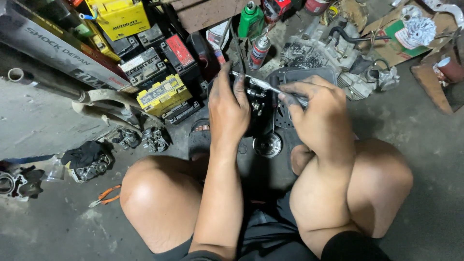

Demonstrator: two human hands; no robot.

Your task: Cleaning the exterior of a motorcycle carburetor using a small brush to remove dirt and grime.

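I squat on a concrete floor with my knees wide apart. My left hand (228,108) clasps a dark, greasy engine part (260,113) from its left side and steadies it upright. My right hand (316,113) is shut on a slim silver tool (263,85) whose shaft lies across the top of the part, tip pointing left. A round metal piece (267,145) sits on the floor just below the part. Much of the part is hidden behind both hands.
Several vehicle batteries (162,94) are stacked at the back left beside a long box (53,50). A spray can (259,51) and a green bottle (251,20) stand behind the part. Orange-handled pliers (107,195) lie near my left knee. Engine pieces (87,162) are scattered left.
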